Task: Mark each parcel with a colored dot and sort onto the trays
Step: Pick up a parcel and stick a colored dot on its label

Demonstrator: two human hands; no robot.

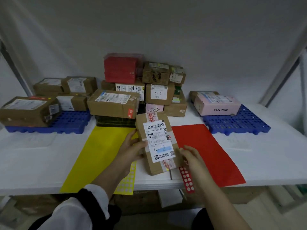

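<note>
Head view: left hand point(132, 146) clasps a brown parcel point(157, 143) (label marked 1-2) above the tabletop point(33, 160), between yellow sheet point(96, 156) and red sheet point(207, 151); right hand point(192, 158) spread loose beside it.

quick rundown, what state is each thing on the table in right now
held parcel: gripped by left hand, tilted, label up
right hand: open, beside the parcel, holding nothing
yellow dot sheet: flat, most dots peeled off
red dot strip: flat at table edge, most dots gone
left blue tray: loaded with brown parcels
right blue tray: part filled, pink box on it
centre pile: stacked, unsorted
</note>
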